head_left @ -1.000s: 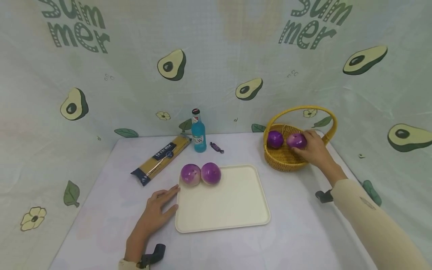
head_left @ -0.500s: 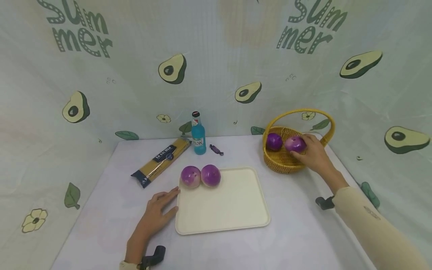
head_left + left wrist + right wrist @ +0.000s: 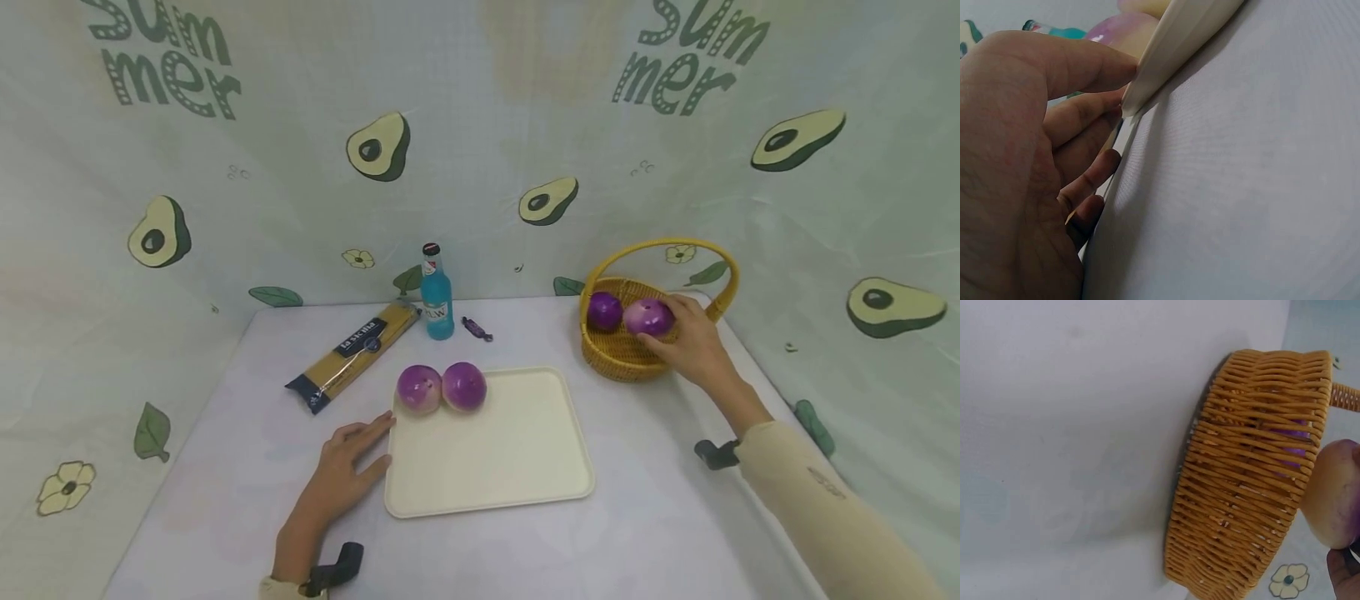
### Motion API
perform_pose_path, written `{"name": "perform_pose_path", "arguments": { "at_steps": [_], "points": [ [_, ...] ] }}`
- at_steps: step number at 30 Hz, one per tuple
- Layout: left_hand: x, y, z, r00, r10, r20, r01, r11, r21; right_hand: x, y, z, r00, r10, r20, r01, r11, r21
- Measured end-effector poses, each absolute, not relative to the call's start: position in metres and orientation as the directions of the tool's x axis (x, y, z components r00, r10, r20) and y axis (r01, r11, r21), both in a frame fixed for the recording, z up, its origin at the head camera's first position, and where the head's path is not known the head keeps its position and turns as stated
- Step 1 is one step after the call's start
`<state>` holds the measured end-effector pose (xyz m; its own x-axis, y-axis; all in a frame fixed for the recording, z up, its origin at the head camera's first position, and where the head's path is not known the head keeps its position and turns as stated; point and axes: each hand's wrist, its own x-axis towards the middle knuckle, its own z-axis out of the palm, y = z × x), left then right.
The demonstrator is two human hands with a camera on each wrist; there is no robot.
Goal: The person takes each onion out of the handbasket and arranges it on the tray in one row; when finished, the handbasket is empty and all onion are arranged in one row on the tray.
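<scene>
In the head view my right hand (image 3: 688,340) holds a purple-and-white turnip (image 3: 648,317) between thumb and fingers, over the right side of a wicker basket (image 3: 622,369). The right wrist view shows the turnip's pale underside (image 3: 1329,497) at the basket's rim. A darker purple round vegetable (image 3: 604,311) lies inside the basket, to the left. My left hand (image 3: 341,475) rests beside the cream tray (image 3: 491,462), its fairly straight fingers touching the left rim. Two more turnips, one on the left (image 3: 419,389) and one on the right (image 3: 464,387), sit together at the tray's back left corner.
Behind the tray stands a blue bottle (image 3: 437,300), with a spaghetti pack (image 3: 356,354) lying to its left and a small purple wrapped candy (image 3: 477,329) to its right. A patterned cloth (image 3: 480,125) hangs behind the table (image 3: 645,517). The basket's tall handle (image 3: 660,243) arches over it.
The right hand and its turnip have shifted very slightly left, closer to the vegetable in the basket. The left hand and tray stay put; the head view sways a little.
</scene>
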<state>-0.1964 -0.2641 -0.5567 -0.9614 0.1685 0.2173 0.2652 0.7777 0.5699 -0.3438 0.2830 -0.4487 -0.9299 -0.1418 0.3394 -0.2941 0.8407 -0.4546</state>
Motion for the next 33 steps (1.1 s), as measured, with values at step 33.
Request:
{"name": "perform_pose_path", "arguments": {
  "at_steps": [33],
  "points": [
    [-0.201, -0.267, -0.558, -0.968, 0.176, 0.181, 0.249, 0.779, 0.575, -0.317, 0.247, -0.438, -0.880, -0.167, 0.444, -0.384, 0.800, -0.461]
  ]
}}
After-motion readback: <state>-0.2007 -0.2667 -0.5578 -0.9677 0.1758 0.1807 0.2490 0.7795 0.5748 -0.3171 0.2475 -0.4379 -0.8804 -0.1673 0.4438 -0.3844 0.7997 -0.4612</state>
